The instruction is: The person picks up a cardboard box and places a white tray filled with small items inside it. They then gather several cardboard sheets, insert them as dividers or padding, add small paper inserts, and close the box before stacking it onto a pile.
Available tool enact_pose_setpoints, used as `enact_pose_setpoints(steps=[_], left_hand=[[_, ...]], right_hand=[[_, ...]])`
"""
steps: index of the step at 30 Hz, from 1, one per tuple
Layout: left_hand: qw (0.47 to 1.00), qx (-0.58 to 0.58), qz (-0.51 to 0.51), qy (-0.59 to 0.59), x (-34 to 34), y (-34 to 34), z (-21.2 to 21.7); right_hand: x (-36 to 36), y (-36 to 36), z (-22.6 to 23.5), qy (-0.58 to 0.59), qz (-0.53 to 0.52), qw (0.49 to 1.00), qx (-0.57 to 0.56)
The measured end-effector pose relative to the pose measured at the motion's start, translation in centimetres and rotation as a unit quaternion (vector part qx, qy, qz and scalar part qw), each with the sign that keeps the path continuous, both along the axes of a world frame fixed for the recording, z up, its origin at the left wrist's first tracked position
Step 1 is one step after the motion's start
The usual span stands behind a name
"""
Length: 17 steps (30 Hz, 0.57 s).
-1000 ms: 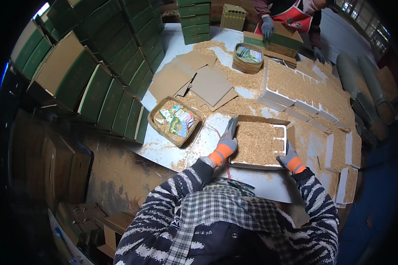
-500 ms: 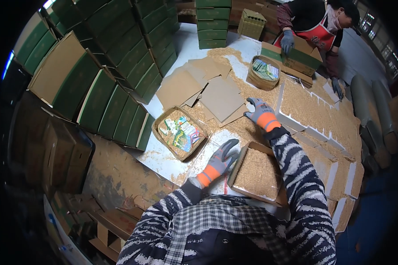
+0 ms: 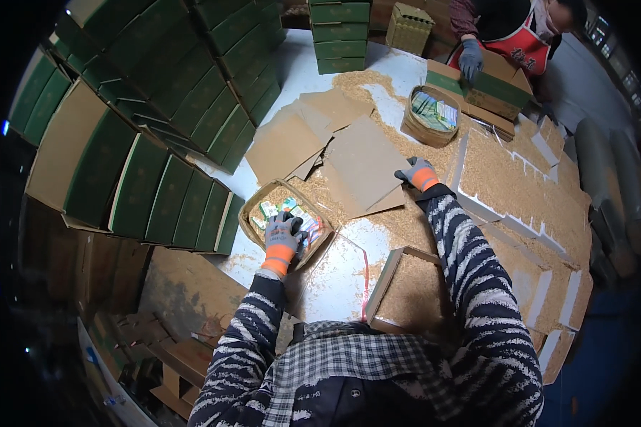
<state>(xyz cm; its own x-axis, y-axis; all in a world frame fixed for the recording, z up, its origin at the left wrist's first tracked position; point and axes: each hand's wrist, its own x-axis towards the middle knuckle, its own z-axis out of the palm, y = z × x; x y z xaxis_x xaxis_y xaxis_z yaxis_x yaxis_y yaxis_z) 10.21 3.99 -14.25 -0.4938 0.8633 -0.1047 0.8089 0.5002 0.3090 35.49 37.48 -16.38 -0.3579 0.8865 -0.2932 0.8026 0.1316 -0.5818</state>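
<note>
My left hand (image 3: 285,238), in a grey and orange glove, reaches into a small woven basket (image 3: 251,213) of coloured packets and rests on them; whether it grips one I cannot tell. My right hand (image 3: 417,173), gloved the same, lies flat on the edge of a brown cardboard sheet (image 3: 363,165) farther out on the table. In front of my body stands an open box (image 3: 414,293) filled level with sawdust-like filling. Neither hand touches that box.
More cardboard sheets (image 3: 286,142) lie beyond the basket. Stacks of green boxes (image 3: 157,192) line the left side. Filled open boxes (image 3: 520,185) cover the right. Another person (image 3: 506,35) across the table handles a green box by a second basket (image 3: 430,114).
Both hands left the filled box. The right hand went out to the cardboard sheet, and the left moved left into the packet basket.
</note>
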Motion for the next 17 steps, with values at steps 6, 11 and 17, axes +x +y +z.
enact_pose_setpoints(steps=[6, 11, 17], left_hand=[[0.999, 0.017, -0.030, -0.019, -2.9, 0.9, -3.2], [0.995, 0.058, 0.001, -0.085, -3.7, 1.7, -1.8], [0.786, 0.360, 0.137, -0.483, -7.2, -1.2, -4.0]], right_hand=[[10.6, -2.5, 7.7, 0.102, -0.016, 0.980, 0.172], [17.4, -15.4, 18.8, 0.177, 0.026, 0.915, 0.361], [23.3, -27.6, 17.8, 0.055, 0.254, 0.876, 0.405]])
